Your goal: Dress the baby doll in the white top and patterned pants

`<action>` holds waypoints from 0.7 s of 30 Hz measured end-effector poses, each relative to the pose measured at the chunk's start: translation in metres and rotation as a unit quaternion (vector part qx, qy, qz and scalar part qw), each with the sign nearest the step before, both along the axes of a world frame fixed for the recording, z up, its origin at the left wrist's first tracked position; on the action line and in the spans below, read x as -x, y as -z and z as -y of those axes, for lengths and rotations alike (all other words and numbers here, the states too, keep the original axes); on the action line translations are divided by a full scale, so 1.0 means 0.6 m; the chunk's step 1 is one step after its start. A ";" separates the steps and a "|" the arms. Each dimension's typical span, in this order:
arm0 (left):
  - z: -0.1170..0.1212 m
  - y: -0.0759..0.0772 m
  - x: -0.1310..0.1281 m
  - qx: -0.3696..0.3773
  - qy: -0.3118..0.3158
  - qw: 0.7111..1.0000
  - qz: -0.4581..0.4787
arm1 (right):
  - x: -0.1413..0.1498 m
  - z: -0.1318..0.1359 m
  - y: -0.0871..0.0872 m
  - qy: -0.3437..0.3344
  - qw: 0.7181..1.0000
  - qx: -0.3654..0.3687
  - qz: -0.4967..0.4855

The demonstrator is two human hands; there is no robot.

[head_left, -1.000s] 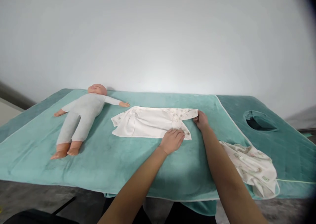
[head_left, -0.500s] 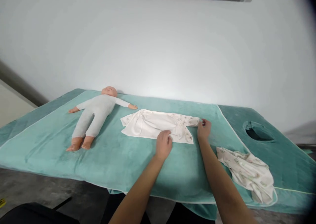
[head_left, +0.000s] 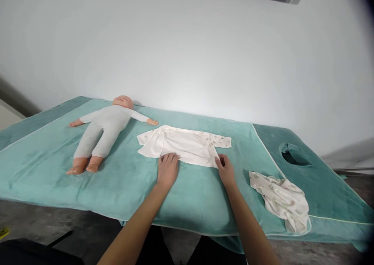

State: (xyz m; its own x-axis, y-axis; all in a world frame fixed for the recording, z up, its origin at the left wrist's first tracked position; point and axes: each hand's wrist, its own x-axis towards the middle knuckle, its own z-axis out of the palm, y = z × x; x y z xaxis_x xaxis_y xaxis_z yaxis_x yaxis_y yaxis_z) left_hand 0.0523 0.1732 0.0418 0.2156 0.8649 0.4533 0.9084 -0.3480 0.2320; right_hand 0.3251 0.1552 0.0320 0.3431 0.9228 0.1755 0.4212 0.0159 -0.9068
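Fingers (head_left: 168, 158) of left hand (head_left: 167, 170) close together, laid on near edge of white shirt (head_left: 187, 143); gripping or not, can't tell. Fingers of right hand (head_left: 226, 171) curled at shirt's near right corner, touching; pinching or not, unclear. Shirt spread flat on teal cover (head_left: 198, 202), printed sleeves (head_left: 224, 142) out sideways. Left of shirt: doll (head_left: 108, 119) on its back, arm (head_left: 139, 116) out toward shirt. Right of shirt, on near side: crumpled printed cloth (head_left: 284, 200).

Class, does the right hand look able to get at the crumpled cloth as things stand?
Probably yes: the right hand is at the white garment, but only teal cover shows between that hand and the crumpled cloth.
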 end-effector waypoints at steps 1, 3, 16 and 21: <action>0.004 0.001 0.002 -0.001 0.001 1.000 -0.005 | -0.003 0.005 0.006 -0.005 1.000 0.012 0.007; 0.014 0.004 0.007 0.000 0.004 1.000 -0.012 | -0.011 0.009 0.013 -0.014 1.000 0.022 -0.008; 0.003 -0.024 0.104 -0.022 -0.138 0.984 0.112 | -0.011 0.023 0.007 -0.086 0.995 -0.043 -0.013; -0.038 0.015 0.193 0.020 -0.168 0.979 0.117 | -0.009 0.031 0.009 0.016 0.992 -0.113 0.050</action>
